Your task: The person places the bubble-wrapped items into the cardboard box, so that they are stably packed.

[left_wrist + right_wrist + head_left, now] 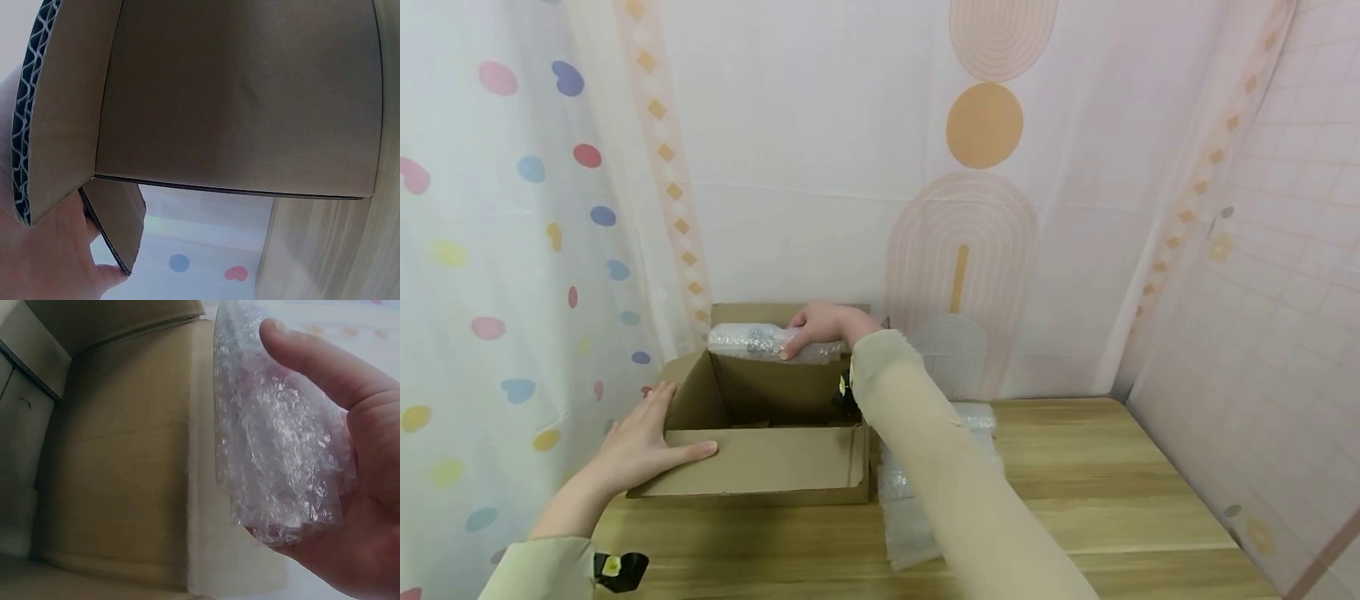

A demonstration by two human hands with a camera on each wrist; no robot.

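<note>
A clear bubble-wrapped bundle (pixel 760 340) lies across the far rim of the open cardboard box (pixel 760 467), contents apparently dark.

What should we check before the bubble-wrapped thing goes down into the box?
1. Right hand grips the bubble-wrapped bundle: ok.
2. Left hand rests on the cardboard box front flap, steadying it: ok.
3. Box flaps are open: ok.
4. Bundle is over the box's back edge, not yet inside: ok.
5. Room at the bottom of the box: cannot tell, it is dark there.
6. Spare bubble wrap lies on the wooden table outside the box: ok.
</note>
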